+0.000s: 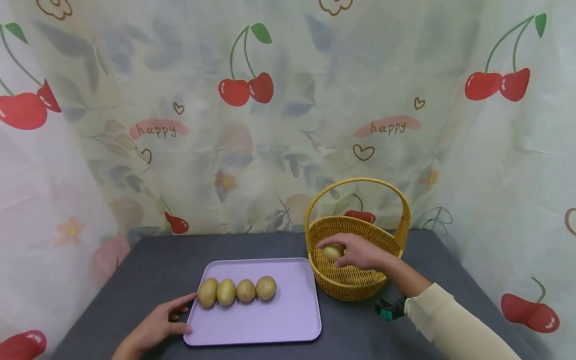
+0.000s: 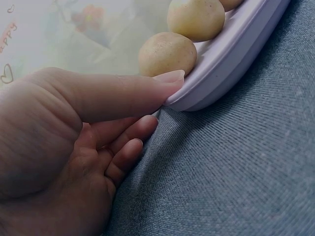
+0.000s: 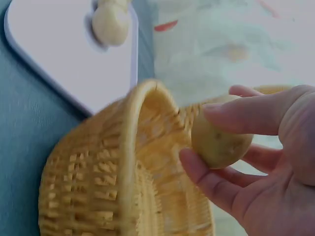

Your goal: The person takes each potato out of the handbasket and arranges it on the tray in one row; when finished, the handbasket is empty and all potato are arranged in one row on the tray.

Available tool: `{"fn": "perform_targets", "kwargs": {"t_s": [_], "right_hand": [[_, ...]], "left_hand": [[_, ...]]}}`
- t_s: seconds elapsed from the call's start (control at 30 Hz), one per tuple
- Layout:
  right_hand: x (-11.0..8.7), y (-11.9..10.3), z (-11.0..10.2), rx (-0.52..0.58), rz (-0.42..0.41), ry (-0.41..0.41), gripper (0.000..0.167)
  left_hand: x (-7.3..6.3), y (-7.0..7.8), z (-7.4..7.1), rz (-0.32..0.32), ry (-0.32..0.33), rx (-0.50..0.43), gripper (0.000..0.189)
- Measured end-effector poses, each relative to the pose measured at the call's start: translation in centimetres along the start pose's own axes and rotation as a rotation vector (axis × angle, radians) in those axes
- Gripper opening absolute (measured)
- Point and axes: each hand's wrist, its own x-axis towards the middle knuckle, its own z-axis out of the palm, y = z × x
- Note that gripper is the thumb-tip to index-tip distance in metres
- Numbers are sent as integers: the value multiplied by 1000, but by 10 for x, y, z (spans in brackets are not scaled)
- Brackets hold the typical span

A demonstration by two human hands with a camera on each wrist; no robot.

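Note:
In the head view my right hand (image 1: 357, 251) holds a potato (image 1: 333, 253) inside the opening of a yellow wicker basket (image 1: 348, 291). The right wrist view shows this potato (image 3: 221, 140) pinched between thumb and fingers of the right hand (image 3: 266, 152), near the woven rim. On a light purple tray (image 1: 261, 325), several potatoes (image 1: 226, 292) lie side by side in a row. My left hand (image 1: 157, 322) rests against the tray's left edge, with the thumb and a fingertip touching it. In the left wrist view the thumb (image 2: 128, 93) lies at the tray's rim (image 2: 216, 81), the other fingers loosely bent.
The basket's tall arched handle (image 1: 360, 180) stands over its opening. A dark grey cloth (image 1: 171, 250) covers the table. Behind and at both sides hangs a curtain (image 1: 288, 125) printed with cherries. A dark band (image 1: 390, 308) is worn at the right wrist.

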Motion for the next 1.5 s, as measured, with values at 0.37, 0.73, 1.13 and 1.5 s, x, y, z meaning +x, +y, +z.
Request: {"fn": "perform_targets", "kwargs": {"t_s": [0.37, 0.73, 1.13, 1.5], "right_hand": [[4, -39, 22, 83, -43, 91, 49], [21, -55, 75, 248, -58, 119, 51], [31, -52, 135, 19, -10, 227, 52], [37, -38, 155, -80, 139, 310, 51]], "left_hand": [[2, 2, 2, -18, -5, -8, 75], [-2, 0, -1, 7, 10, -5, 74], [-3, 3, -1, -1, 20, 2, 74], [0, 4, 1, -8, 27, 23, 74]]}}
